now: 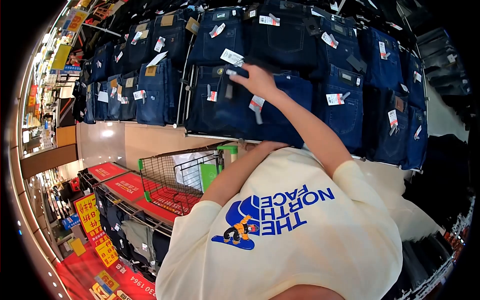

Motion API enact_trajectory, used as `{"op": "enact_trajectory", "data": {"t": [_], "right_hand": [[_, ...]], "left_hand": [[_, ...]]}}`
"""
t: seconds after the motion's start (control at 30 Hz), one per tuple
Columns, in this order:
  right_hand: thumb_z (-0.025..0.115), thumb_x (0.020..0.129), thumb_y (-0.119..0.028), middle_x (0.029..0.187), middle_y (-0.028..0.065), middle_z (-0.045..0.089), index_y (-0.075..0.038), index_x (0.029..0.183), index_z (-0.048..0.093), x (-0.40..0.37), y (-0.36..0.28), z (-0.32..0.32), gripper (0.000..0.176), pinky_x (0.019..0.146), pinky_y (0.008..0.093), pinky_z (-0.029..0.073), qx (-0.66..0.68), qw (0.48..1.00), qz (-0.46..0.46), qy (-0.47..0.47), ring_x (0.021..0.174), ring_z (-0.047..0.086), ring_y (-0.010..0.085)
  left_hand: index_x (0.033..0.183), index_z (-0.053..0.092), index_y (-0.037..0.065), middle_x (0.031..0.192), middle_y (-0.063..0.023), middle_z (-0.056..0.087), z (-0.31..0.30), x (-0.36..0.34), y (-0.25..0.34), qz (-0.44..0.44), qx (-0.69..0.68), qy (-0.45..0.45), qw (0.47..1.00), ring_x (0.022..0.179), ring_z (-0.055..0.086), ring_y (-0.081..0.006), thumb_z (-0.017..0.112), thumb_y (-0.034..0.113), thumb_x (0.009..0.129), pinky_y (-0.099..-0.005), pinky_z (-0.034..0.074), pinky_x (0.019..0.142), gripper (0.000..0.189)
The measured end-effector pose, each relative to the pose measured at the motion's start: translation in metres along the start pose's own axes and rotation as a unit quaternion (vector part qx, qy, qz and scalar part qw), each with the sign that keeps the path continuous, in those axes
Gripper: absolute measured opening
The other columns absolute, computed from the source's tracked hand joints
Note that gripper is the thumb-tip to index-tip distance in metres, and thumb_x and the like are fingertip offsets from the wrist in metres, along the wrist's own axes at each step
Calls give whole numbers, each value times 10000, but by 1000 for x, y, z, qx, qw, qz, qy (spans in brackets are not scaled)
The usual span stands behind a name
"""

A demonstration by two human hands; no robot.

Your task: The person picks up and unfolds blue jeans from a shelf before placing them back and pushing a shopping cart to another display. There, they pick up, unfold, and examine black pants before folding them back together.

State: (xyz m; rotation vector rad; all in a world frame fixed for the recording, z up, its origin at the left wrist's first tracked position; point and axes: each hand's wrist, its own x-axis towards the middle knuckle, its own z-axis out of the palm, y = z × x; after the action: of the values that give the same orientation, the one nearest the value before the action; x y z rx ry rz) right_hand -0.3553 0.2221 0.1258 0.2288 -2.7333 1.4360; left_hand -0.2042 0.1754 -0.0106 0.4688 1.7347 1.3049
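My right hand (257, 81) reaches over the rack of folded jeans, its thumb and fingers closed on the top edge of a dark blue pair (232, 102). That pair is tilted and slightly blurred. A white paper tag (231, 56) sticks up just above the fingers, and a red-and-white tag (256, 103) lies below the hand. Lower down, my left hand (272, 145) is at the rack's bottom edge, near the hem of the cream shirt (280, 240); its fingers are hidden. More folded jeans (345, 107) with tags stand to the right.
A wire shopping cart (170, 172) with green corners is at the left, below the rack's metal rail (215, 136). Red display boards (125, 185) and another clothes rack (135, 217) stand at the lower left. Dark clothes (435, 185) hang at the right.
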Motion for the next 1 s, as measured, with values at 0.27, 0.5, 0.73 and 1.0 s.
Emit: {"op": "enact_trajectory", "data": {"t": [0.27, 0.5, 0.73, 1.0], "right_hand": [[747, 818, -322, 1237, 161, 663, -60, 1186, 674, -36, 132, 3, 458, 971, 446, 507, -178, 980, 77, -46, 1144, 626, 351], [728, 839, -513, 1172, 177, 649, -55, 1169, 648, -100, 186, -60, 570, 942, 458, 515, -217, 961, 169, -22, 1106, 624, 378], [785, 764, -606, 1394, 259, 549, 49, 1411, 485, -73, 157, -71, 968, 1079, 399, 426, -12, 895, 420, -153, 1287, 549, 349], [847, 740, -487, 1516, 223, 442, 50, 1519, 343, -76, 128, -86, 1072, 1160, 423, 324, 72, 822, 498, -265, 1381, 459, 336]], "left_hand": [[1138, 659, -21, 913, -76, 678, 6, -41, 17, -96, -326, 144, 929, 742, 653, -193, 693, 108, 819, -318, 538, 637, 345], [790, 705, 54, 703, -57, 636, -1, -59, 21, -138, -546, 30, 826, 636, 626, -170, 727, 108, 764, -310, 503, 604, 63], [1114, 690, -8, 996, -86, 692, -14, -73, 89, -145, -472, 100, 864, 935, 669, -191, 772, 204, 844, -335, 561, 752, 353], [1294, 566, 10, 1122, -132, 677, -30, -108, 115, -155, -601, 196, 759, 1044, 678, -267, 694, 112, 886, -404, 599, 858, 440]]}}
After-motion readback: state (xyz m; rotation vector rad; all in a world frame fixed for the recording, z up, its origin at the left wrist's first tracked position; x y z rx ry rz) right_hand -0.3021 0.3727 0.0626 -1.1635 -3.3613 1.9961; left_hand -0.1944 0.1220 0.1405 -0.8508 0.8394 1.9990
